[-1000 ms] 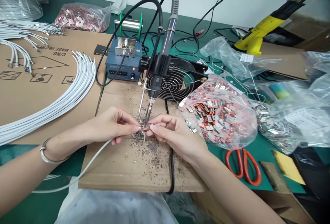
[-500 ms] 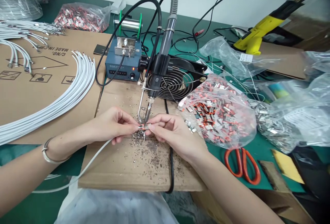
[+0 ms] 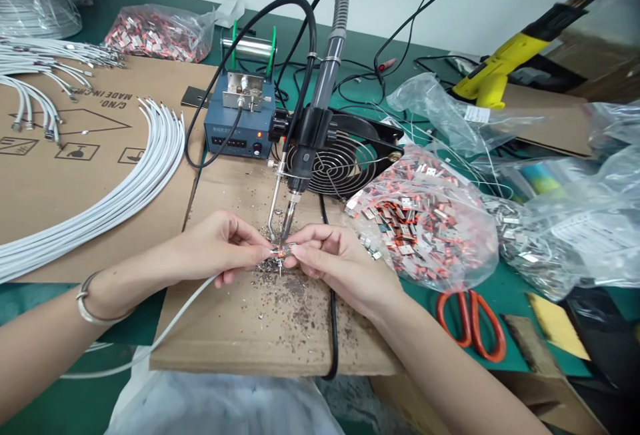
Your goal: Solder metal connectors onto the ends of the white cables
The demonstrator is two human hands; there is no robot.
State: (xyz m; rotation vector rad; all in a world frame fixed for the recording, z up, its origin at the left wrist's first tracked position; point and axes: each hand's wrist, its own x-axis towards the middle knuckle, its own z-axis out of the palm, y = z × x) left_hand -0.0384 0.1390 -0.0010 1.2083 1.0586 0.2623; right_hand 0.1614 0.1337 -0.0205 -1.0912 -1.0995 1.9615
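Observation:
My left hand (image 3: 225, 248) pinches the end of a white cable (image 3: 185, 308), which trails down to the lower left. Facing it, my right hand (image 3: 333, 258) holds a small metal connector (image 3: 287, 248) with an orange part between thumb and fingers. Cable end and connector meet under the tip of a soldering iron (image 3: 300, 168) clamped upright at a tilt. A thin bent metal tube (image 3: 275, 201) comes down beside the iron tip. Solder bits and dark specks lie on the cardboard (image 3: 225, 335) below the hands.
Behind stand a blue soldering station (image 3: 235, 131), a solder spool (image 3: 250, 48) and a black fan (image 3: 345, 155). White cables (image 3: 150, 181) lie at left. At right are a bag of orange-and-metal connectors (image 3: 425, 221), red-handled scissors (image 3: 470, 325) and a yellow tool (image 3: 500, 65).
The connector and cable end sit slightly lower, and more of the orange part shows under the iron tip. Both hands keep their grips.

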